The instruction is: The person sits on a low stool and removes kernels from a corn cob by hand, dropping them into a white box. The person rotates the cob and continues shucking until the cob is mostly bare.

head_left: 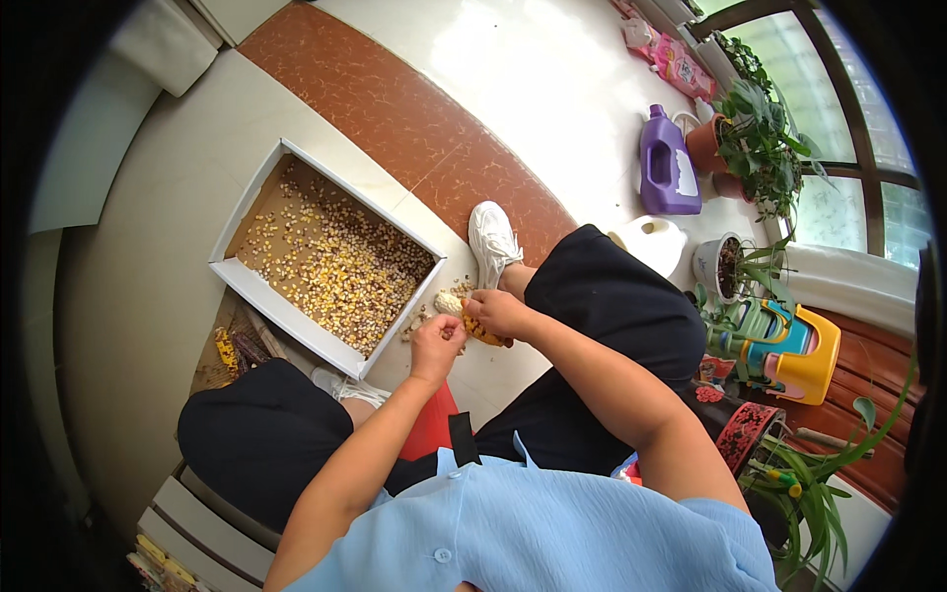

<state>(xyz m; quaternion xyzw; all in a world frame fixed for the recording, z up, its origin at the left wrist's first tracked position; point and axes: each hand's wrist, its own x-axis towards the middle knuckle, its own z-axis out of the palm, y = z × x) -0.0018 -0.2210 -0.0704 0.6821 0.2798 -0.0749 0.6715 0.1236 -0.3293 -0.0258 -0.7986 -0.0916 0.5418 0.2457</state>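
My right hand (498,314) is wrapped round a corn cob (483,333). Yellow kernels cover the end nearer me, while the far end is bare and white. Close beside it, my left hand (437,345) is curled shut, with what look like a few corn kernels between its fingers. A white-rimmed cardboard box (301,311) lies in front of me to the left, its bottom spread with loose yellow, pale and dark kernels (340,266). More kernels (416,321) are scattered on the floor between the box and the cob.
Unstripped cobs (235,350) lie left of my knee, below the box. White shoes (493,242) frame the work spot. To the right stand a purple jug (669,163), potted plants (755,148) and a yellow stool (809,355). Something red (431,419) is between my legs.
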